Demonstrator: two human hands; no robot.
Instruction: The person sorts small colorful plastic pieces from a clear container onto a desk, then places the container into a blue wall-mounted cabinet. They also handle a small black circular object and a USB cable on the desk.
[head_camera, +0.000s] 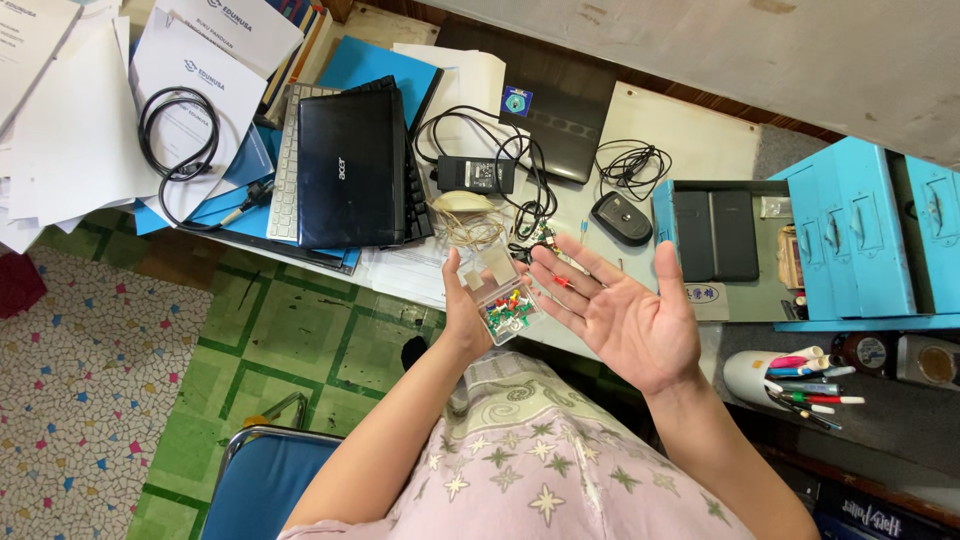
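Observation:
My left hand (462, 312) grips a small clear plastic box (500, 296) from below, its lid up. Several coloured push pins (509, 312) in red, green and yellow lie in the box. My right hand (628, 318) is just to the right of the box, palm up with the fingers spread. A small red pin (561, 282) rests on its fingertips. Both hands hover over the desk's near edge, above my lap.
On the desk lie a closed black laptop (352, 166), a power adapter (476, 174) with tangled cables, a black mouse (621, 217) and loose papers (70, 120). A blue drawer cabinet (868, 232) with an open drawer (722, 240) stands right, above a cup of pens (790, 380). A blue chair (262, 482) is lower left.

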